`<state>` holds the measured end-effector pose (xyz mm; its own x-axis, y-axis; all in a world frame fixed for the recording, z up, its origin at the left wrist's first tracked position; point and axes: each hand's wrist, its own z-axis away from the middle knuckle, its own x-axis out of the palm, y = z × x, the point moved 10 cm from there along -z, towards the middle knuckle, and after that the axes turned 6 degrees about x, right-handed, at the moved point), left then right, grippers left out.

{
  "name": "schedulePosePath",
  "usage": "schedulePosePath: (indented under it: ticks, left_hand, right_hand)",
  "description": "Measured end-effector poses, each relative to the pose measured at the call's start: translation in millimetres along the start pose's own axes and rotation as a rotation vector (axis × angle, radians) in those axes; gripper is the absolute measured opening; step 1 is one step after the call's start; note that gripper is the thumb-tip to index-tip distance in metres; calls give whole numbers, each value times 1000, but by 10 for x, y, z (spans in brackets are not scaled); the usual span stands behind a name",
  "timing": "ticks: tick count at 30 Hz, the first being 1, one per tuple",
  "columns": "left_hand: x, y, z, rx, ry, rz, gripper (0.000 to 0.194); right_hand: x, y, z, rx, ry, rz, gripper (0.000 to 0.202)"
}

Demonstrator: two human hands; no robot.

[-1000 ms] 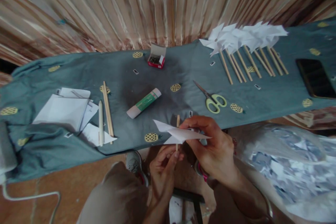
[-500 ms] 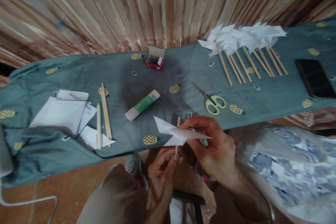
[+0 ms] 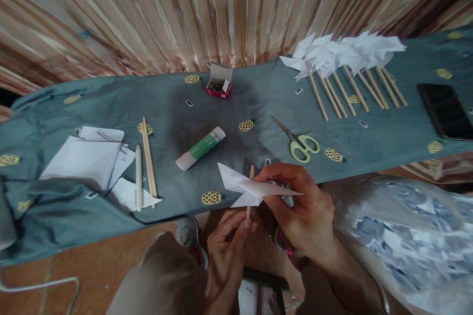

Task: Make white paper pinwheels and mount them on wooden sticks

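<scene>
My left hand pinches the lower part of a thin wooden stick just off the table's front edge. At the stick's upper part is a white paper pinwheel, its folded blades pointing several ways. My right hand grips the pinwheel from the right, with the thumb below and fingers above a blade. Its fingertips lie close to the stick's top end. How the pinwheel is joined to the stick is hidden by the paper. Near my hands are a glue stick and green-handled scissors.
Finished pinwheels lie in a row at the back right, beside a black phone. A small red box of metal pins stands open. Paper sheets, loose sticks and a white pen-like tool lie left. A plastic bag of paper scraps sits right.
Almost nothing differs. Both hands keep their hold on the pinwheel and stick; the view has shifted very slightly.
</scene>
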<state>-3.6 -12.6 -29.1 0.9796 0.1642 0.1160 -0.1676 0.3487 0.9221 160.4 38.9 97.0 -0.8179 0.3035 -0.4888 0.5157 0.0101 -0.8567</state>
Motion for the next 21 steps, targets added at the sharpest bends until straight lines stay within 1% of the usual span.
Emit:
schedulePosePath:
  ticks: [3, 7, 9, 13, 18, 21]
  left_hand:
    - [-20, 15, -4, 8, 14, 0, 18]
    - [1, -38, -19, -3, -55, -36, 21]
    - [-4, -51, -14, -13, -54, -43, 21]
    - [-42, -35, 12, -19, 1, -45, 17]
    - [-35, -46, 3, 12, -63, -88, 19]
    - [-33, -63, -10, 18, -84, -66, 21]
  right_hand:
    - [6, 5, 4, -6, -2, -5, 26]
    - [10, -9, -7, -21, -5, -19, 28]
    - [16, 9, -24, -2, -8, -28, 26]
    - [54, 160, -56, 107, -32, -102, 16]
    - [145, 423, -85, 273, -78, -268, 16]
    - [253, 546, -115, 366, -132, -345, 19]
